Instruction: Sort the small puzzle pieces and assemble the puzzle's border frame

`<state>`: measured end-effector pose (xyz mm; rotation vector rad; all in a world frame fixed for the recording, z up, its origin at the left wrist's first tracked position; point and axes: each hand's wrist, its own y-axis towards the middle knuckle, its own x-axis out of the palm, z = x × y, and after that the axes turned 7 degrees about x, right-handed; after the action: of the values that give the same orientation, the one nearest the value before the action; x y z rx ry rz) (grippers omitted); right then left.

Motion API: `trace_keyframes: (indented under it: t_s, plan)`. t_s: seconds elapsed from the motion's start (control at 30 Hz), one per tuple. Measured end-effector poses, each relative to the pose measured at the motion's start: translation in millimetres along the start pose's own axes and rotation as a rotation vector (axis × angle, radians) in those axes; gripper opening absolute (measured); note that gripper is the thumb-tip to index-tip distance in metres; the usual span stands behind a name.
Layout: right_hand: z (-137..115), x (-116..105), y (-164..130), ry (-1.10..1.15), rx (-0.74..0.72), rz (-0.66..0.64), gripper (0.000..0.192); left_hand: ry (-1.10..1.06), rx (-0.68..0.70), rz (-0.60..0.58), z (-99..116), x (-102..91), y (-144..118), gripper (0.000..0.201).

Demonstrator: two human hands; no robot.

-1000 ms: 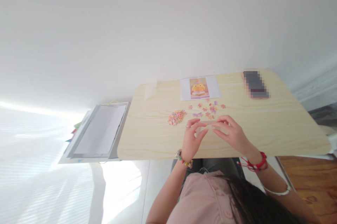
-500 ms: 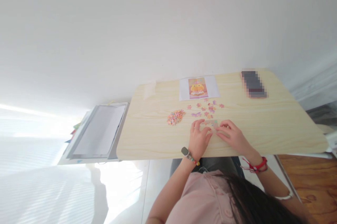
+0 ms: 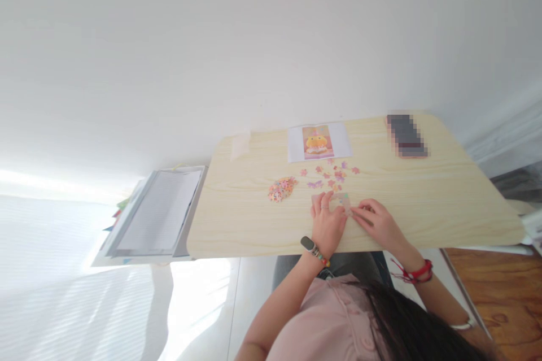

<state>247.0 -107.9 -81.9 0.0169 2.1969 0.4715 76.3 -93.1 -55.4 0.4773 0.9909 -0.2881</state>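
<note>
The fingers (image 3: 325, 203) of the left hand (image 3: 328, 224) lie flat and spread over a small joined patch of puzzle (image 3: 339, 200) on the table (image 3: 237, 225), pinning it rather than gripping it; beside them the right hand (image 3: 376, 223) rests with its fingers loosely curled, tips touching the patch's right edge, and whether a loose piece sits under them cannot be told. The patch lies near the front middle of the table, just in front of the scattered puzzle pieces (image 3: 332, 173). Pressing pieces together goes best, by my judgement, with the left palm steady so the patch cannot slide, and the right fingertips pushing straight down rather than sideways, which could pop neighbouring joints apart. Just beyond the hands the scattered pieces lie close, so any forward sweep risks knocking them; a heap of pieces (image 3: 282, 188) sits to the left, near the left hand but apart from it. Further back, the reference picture (image 3: 318, 142) lies by the far edge, and a phone (image 3: 406, 135) sits well off at the far right. The front edge runs just below the wrists, leaving little room towards the body; bare table opens on the right and on the left.
</note>
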Motion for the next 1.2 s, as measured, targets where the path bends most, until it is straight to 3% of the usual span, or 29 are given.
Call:
trace_keyframes:
  t_s: [0.17,0.4,0.73,1.2]
  plan:
    - [-1.3,0.9,-1.5,-0.016,-0.008,0.011,0.020,-0.011,-0.024,0.010,1.0,1.0,-2.4,0.015]
    - [-4.2,-0.2,-1.2,-0.065,-0.008,0.014,0.021,-0.007,0.018,0.031,1.4,4.8,-4.9,0.009]
    - [-6.0,-0.9,-0.5,-0.088,-0.011,0.020,0.024,-0.006,-0.025,0.033,3.4,2.1,-3.7,0.007]
    - [-9.6,3.3,-2.9,-0.230,-0.036,0.023,0.024,0.039,-0.024,0.053,3.2,5.4,-3.3,0.018]
